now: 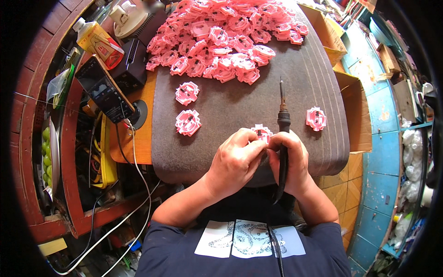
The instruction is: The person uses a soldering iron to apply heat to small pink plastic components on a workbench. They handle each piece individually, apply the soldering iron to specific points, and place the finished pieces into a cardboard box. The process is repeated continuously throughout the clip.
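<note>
Near the front edge of the table, my left hand (234,156) pinches a small pink plastic part (262,132) with dark bits in its middle. My right hand (297,159) is closed around a black-handled soldering iron (284,119), whose metal tip points away from me, above the table and apart from the part. The right fingertips meet the edge of the pink part beside the left thumb; whether they pinch anything small there is hidden. Two similar pink parts (188,122) lie to the left, and a single pink part (316,118) lies to the right.
A large heap of pink parts (217,39) covers the far side of the dark table mat (230,101). At left stand a phone (105,90) on a stand, a black box (130,62) and a drink bottle (99,44). Cardboard boxes (355,108) flank the right edge; cables (148,184) hang at left.
</note>
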`<state>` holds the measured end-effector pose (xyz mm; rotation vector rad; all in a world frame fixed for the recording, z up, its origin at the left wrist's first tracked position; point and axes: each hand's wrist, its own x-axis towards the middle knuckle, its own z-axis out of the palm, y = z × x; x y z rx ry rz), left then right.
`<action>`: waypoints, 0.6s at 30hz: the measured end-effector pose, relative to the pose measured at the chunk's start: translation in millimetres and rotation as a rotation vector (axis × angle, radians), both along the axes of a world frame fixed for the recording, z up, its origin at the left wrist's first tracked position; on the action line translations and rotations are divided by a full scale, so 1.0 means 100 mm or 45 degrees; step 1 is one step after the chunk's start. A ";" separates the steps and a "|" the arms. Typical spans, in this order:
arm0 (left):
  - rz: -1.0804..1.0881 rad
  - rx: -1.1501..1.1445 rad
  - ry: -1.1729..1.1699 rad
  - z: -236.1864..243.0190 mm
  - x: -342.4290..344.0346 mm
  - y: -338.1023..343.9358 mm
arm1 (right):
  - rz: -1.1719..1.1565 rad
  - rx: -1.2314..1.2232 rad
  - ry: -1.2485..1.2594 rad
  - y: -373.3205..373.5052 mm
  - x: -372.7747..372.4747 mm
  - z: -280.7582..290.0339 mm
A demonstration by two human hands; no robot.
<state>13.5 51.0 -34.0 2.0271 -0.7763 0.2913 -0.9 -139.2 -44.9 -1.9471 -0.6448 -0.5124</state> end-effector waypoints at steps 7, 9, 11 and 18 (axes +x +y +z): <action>-0.014 -0.001 0.035 0.01 0.03 0.02 | 0.025 0.028 0.061 0.00 0.02 0.03; -0.016 -0.019 0.024 0.00 0.03 0.01 | 0.022 0.016 0.061 0.00 0.02 0.03; -0.020 -0.030 0.039 -0.02 0.03 0.02 | 0.019 0.025 0.101 -0.01 0.01 0.04; 0.028 -0.003 0.032 -0.03 0.01 0.02 | -0.107 -0.006 -0.340 -0.02 -0.06 -0.08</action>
